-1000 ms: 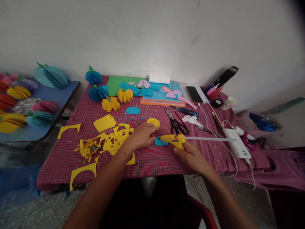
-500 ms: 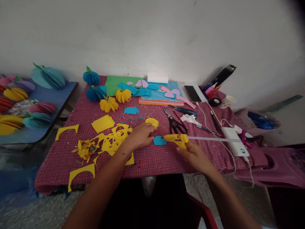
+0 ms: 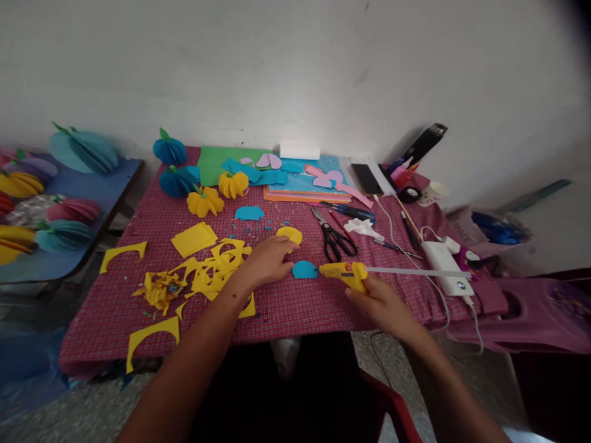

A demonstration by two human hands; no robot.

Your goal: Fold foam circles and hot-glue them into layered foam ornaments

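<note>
My right hand (image 3: 374, 297) is wrapped round the handle of a yellow glue gun (image 3: 344, 273), a long clear glue stick running out of its back. Its nozzle points left, beside a blue paper piece (image 3: 305, 269) lying flat on the cloth. My left hand (image 3: 273, 260) reaches over the table with its fingers apart, the fingertips touching a yellow paper piece (image 3: 290, 233). Farther back lies another blue paper piece (image 3: 249, 213). Black scissors (image 3: 339, 240) rest open to the right of the yellow piece.
Yellow paper scraps (image 3: 214, 273) spread left of my left arm. Yellow paper pumpkins (image 3: 205, 201) and blue ones (image 3: 169, 150) stand at the back left. A phone (image 3: 366, 178), a white power strip (image 3: 446, 268) and cables lie on the right.
The whole view has shifted slightly. The glue gun's nozzle has drawn a little away from the near blue piece, and my left hand still touches the yellow piece.
</note>
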